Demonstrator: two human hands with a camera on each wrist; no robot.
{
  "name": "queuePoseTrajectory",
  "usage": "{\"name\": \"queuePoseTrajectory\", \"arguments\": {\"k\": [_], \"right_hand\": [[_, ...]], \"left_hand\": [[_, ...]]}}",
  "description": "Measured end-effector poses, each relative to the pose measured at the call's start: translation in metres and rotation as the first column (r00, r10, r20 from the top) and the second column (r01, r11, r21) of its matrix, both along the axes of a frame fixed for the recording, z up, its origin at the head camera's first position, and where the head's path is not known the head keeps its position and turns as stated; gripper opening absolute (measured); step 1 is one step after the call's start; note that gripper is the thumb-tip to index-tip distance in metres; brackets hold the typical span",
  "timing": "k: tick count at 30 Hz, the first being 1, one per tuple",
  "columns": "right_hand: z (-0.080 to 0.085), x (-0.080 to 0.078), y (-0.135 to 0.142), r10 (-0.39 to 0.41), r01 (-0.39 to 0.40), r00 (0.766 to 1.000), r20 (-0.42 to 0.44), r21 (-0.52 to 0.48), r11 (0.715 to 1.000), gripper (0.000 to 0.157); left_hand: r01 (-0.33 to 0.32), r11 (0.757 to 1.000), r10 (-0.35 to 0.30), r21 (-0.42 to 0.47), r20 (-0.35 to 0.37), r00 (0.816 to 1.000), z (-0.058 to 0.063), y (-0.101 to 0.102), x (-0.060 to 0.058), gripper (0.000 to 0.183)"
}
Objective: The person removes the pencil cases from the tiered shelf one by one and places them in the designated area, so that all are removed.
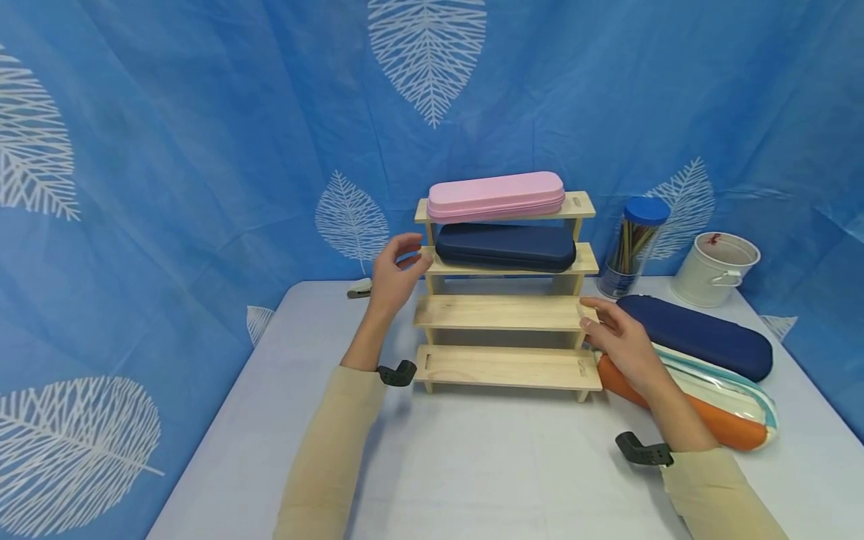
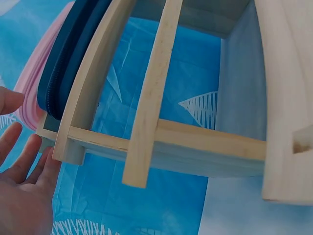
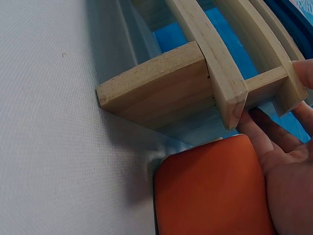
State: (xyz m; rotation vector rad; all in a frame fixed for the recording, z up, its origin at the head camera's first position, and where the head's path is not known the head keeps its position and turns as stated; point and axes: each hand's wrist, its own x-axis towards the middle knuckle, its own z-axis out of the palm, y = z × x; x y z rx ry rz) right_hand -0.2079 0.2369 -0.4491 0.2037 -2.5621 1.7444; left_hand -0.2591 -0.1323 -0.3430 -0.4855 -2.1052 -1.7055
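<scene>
A stepped wooden shelf (image 1: 502,311) stands on the white table. A pink zippered pencil case (image 1: 496,195) lies on its top tier, and a dark navy zippered case (image 1: 506,247) on the tier below. Beside the upper left ends of the tiers is my left hand (image 1: 398,274), its fingers loosely bent with nothing between them; the left wrist view (image 2: 29,186) has the fingertips close to a board's end. My right hand (image 1: 624,345) grips the right end of the second tier from the bottom, thumb on the board and fingers beside it (image 3: 288,152).
Right of the shelf lie a blue case (image 1: 698,337) and an orange, cream and teal pencil case (image 1: 722,412). Behind them stand a blue-lidded clear jar of sticks (image 1: 631,247) and a white pail (image 1: 712,274). A small stapler-like object (image 1: 360,289) sits at the back left.
</scene>
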Motion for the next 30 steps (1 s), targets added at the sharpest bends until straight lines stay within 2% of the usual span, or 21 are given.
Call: {"name": "queuePoseTrajectory", "arguments": {"k": [8,13,15,20,27,30], "right_hand": [[0.003,0.002,-0.001,0.002,-0.002,1.0,0.003,-0.003,1.0,0.058],[0.005,0.004,-0.002,0.003,-0.003,1.0,-0.002,0.003,1.0,0.058],[0.006,0.004,-0.002,0.002,-0.002,1.0,-0.003,0.006,1.0,0.058],[0.007,0.004,-0.003,0.0,0.0,1.0,0.001,0.013,1.0,0.058],[0.008,0.004,-0.003,-0.002,0.002,1.0,0.008,0.007,1.0,0.059],[0.008,0.005,-0.003,-0.001,0.001,1.0,0.014,0.006,1.0,0.059]], "left_hand": [[0.078,0.996,-0.077,-0.033,0.043,0.996,0.004,0.004,-0.011,0.043],[0.092,0.994,-0.085,-0.055,0.111,0.99,-0.003,0.006,-0.022,0.048],[0.096,0.994,-0.088,-0.051,0.128,0.988,-0.004,0.008,-0.024,0.05],[0.112,0.992,-0.105,-0.066,0.102,0.989,0.001,0.012,-0.02,0.049],[0.096,0.992,-0.088,-0.087,0.092,0.992,-0.019,0.011,-0.039,0.052],[0.068,0.991,-0.059,-0.115,0.08,0.995,-0.022,0.011,-0.04,0.052]]}}
